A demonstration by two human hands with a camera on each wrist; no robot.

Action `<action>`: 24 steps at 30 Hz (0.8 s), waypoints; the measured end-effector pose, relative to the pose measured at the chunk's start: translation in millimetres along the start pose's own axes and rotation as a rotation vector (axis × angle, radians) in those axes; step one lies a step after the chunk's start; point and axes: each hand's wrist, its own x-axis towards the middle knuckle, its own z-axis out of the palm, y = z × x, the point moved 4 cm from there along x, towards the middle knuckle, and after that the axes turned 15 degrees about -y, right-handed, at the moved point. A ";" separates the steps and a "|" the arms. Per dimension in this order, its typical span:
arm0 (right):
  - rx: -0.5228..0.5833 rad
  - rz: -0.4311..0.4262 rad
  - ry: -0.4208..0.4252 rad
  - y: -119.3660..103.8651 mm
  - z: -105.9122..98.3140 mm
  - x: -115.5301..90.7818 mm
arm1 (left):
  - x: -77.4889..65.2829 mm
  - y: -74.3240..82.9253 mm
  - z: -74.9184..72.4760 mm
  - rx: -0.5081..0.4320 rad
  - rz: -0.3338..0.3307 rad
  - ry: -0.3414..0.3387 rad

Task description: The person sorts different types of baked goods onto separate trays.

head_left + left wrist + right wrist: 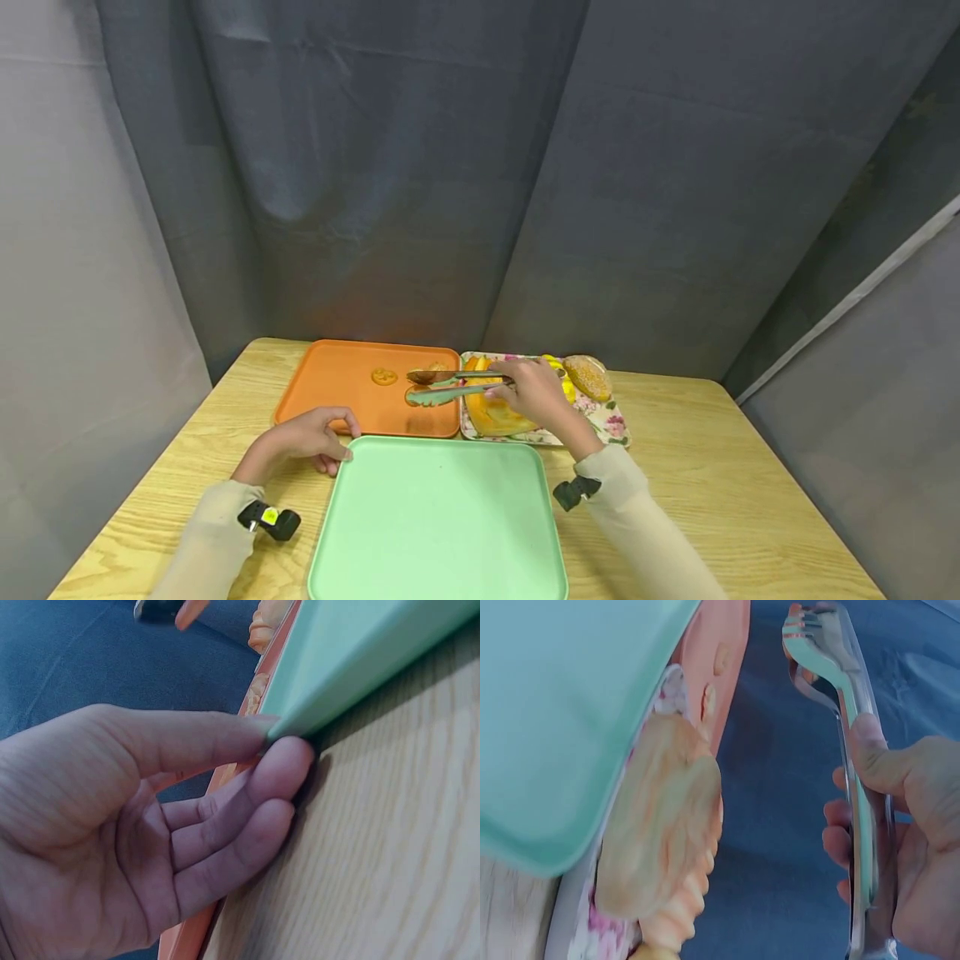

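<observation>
My left hand (303, 437) pinches the far left corner of the mint-green tray (442, 517) between thumb and fingers. In the left wrist view the thumb (217, 739) lies along the tray's rim. Metal serving tongs (438, 397) are held in my right hand (534, 392). Their scalloped ends stand apart above the orange tray (330, 396). On that tray lies a small round, tan, cookie-like piece (384, 377), and a second is partly hidden behind the tongs. The right wrist view shows the thumb (877, 761) pressing one arm of the tongs, with fingers curled round the other side.
Right of the orange tray sits a floral tray (617, 427) bearing bread (498, 421), yellow pieces partly covered by my right hand, and a seeded bun (588, 377). All stand on a wooden table (690, 467). A dark grey curtain (390, 167) hangs behind.
</observation>
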 end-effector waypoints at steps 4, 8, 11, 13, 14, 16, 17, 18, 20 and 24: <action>0.016 0.044 -0.021 -8.8 6.6 12.8 | 1.0 0.0 -0.3 0.005 -0.010 0.004; -0.014 0.073 -0.033 -17.3 15.4 24.7 | 1.8 0.1 -0.6 0.010 -0.019 0.009; -0.050 0.085 -0.046 -22.6 22.8 33.1 | 2.0 0.2 -0.5 0.012 -0.020 0.013; -0.075 0.084 -0.050 -25.8 27.7 37.9 | 2.1 0.3 -0.4 0.010 -0.020 0.016; -0.081 0.082 -0.051 -27.0 30.0 40.3 | 2.1 0.3 -0.3 0.010 -0.019 0.016; -0.098 0.076 -0.049 -29.5 34.6 44.5 | 2.2 0.4 0.1 0.008 -0.017 0.016; -0.102 0.074 -0.047 -30.6 36.9 46.7 | 2.3 0.4 0.2 0.007 -0.016 0.016; -0.103 0.070 -0.041 -31.8 38.8 48.8 | 2.2 0.4 0.2 0.006 -0.015 0.016; -0.101 0.068 -0.036 -34.5 42.0 52.4 | 2.1 0.2 0.1 0.005 -0.014 0.016; -0.101 0.081 -0.047 -40.8 46.0 57.6 | 1.9 -0.5 -0.3 0.006 -0.014 0.016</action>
